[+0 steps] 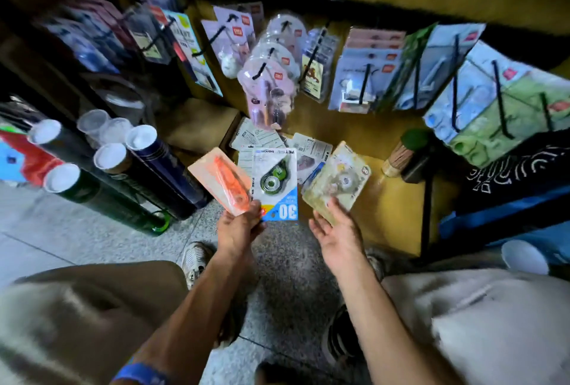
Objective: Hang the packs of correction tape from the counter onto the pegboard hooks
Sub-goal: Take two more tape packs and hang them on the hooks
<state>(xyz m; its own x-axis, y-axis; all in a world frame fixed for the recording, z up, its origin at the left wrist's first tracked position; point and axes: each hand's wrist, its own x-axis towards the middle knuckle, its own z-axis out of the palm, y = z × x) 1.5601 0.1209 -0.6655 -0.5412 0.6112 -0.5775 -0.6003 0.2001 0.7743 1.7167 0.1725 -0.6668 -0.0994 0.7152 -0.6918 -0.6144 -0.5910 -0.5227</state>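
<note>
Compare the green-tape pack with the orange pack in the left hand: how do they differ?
The green-tape pack has a white and blue card with a large "30"; the orange pack has a plain peach card. The green-tape pack holds a rounded green dispenser; the orange pack holds a long, slim orange one. The green-tape pack stands nearly straight; the orange pack fans out leftward. Both are gripped at their near ends by the left hand.
</note>
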